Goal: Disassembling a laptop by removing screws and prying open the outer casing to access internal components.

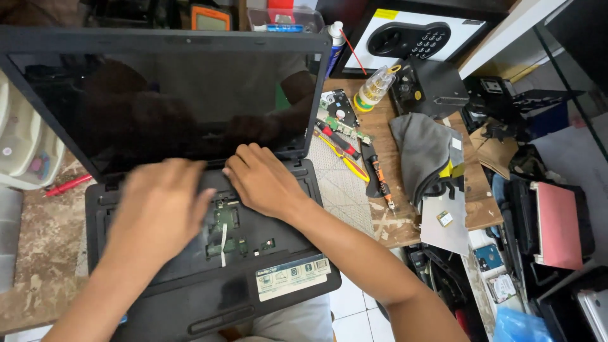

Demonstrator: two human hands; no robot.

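An open black laptop (297, 288) lies on a worn wooden bench, its dark screen (158, 95) tilted back. The keyboard is off, and a green circuit board with a white ribbon cable (223, 237) shows in the bay. My left hand (158, 212), blurred, rests flat over the left part of the bay. My right hand (263, 180) presses its fingertips on the strip just below the screen hinge. Neither hand holds a tool that I can see.
Right of the laptop lie a grey mat (342, 190), red and yellow screwdrivers (342, 149), a bare hard drive (339, 111), a grey cloth (421, 152) and a clear bottle (373, 88). Laptop parts (557, 225) crowd the far right. White trays (25, 145) stand at left.
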